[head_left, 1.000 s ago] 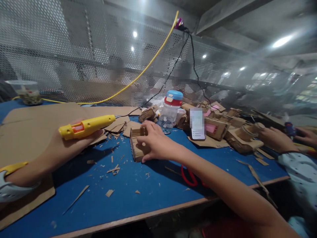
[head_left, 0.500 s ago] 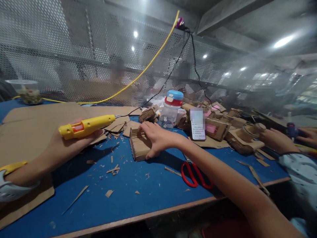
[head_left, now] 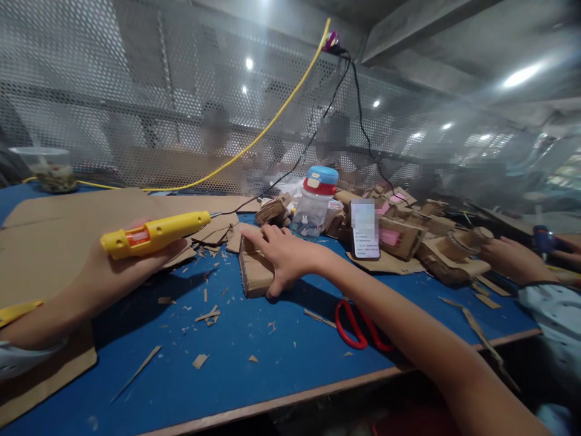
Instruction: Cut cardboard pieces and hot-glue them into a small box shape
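My left hand (head_left: 102, 272) is closed around a yellow glue gun (head_left: 154, 233) with a small window in its side, held above a cardboard sheet. A dark cord runs from the gun's right end. My right hand (head_left: 285, 254) grips a small layered cardboard block (head_left: 258, 272) on the blue table, thumb at its near side and fingers over the top. The palm covers the block's right part. Red-handled scissors (head_left: 351, 327) lie beneath my right forearm, which partly hides them.
A large cardboard sheet (head_left: 59, 236) covers the table's left. Behind my right hand stand a water bottle (head_left: 313, 203) and a propped phone (head_left: 365, 230). Cardboard constructions (head_left: 454, 242) lie at right beside another person's hand (head_left: 515, 260). Cardboard scraps (head_left: 209, 315) litter the blue table (head_left: 218, 375).
My left hand and the glue gun have shifted slightly left. The fingers of my right hand have spread and moved a little left over the block.
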The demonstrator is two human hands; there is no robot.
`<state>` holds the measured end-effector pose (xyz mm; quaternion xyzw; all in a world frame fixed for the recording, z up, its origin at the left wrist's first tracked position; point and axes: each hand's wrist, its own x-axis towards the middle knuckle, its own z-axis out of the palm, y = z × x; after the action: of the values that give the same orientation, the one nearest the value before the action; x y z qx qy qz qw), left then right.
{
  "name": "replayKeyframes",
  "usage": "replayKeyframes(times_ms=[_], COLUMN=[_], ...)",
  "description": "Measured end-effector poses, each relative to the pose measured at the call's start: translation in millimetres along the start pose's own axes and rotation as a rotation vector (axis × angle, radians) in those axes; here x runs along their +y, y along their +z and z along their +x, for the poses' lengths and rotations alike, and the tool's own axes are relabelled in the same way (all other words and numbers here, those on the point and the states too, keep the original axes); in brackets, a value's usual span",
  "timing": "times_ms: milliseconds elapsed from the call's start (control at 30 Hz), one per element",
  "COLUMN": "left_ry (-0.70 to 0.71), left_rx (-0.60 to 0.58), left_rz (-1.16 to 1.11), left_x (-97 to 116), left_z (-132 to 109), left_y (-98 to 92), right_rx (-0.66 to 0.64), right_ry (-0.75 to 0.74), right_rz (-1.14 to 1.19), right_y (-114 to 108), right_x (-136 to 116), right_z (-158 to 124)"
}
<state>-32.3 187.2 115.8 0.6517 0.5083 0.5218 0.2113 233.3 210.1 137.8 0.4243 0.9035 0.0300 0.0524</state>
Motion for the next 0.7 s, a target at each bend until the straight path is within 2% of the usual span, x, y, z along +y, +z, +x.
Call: replayKeyframes(times_ms=[233, 333, 500, 700], left_ry=[-0.123, -0.151, -0.085, -0.033], left_rx=[0.028, 0.083, 0.142, 0.140], left_rz=[0.011, -0.008, -0.029, 0.010], left_x=[27.0, 18.4, -9.2, -7.5], left_z=[-5.5, -3.6, 0.5, -1.4], left_y=[3.6, 2.4, -1.1, 2.1], right_rx=[0.118, 0.211, 0.348, 0.521], right_ry=[-0.023, -0.007, 0.065, 0.061], right_rz=[0.021, 0.038, 0.193, 0.596], right_y=[9.9, 14.5, 14.6, 23.9], right_x=[3.9, 8.6, 19.3, 26.8], right_z=[-0.8, -4.7, -9.1, -6.7])
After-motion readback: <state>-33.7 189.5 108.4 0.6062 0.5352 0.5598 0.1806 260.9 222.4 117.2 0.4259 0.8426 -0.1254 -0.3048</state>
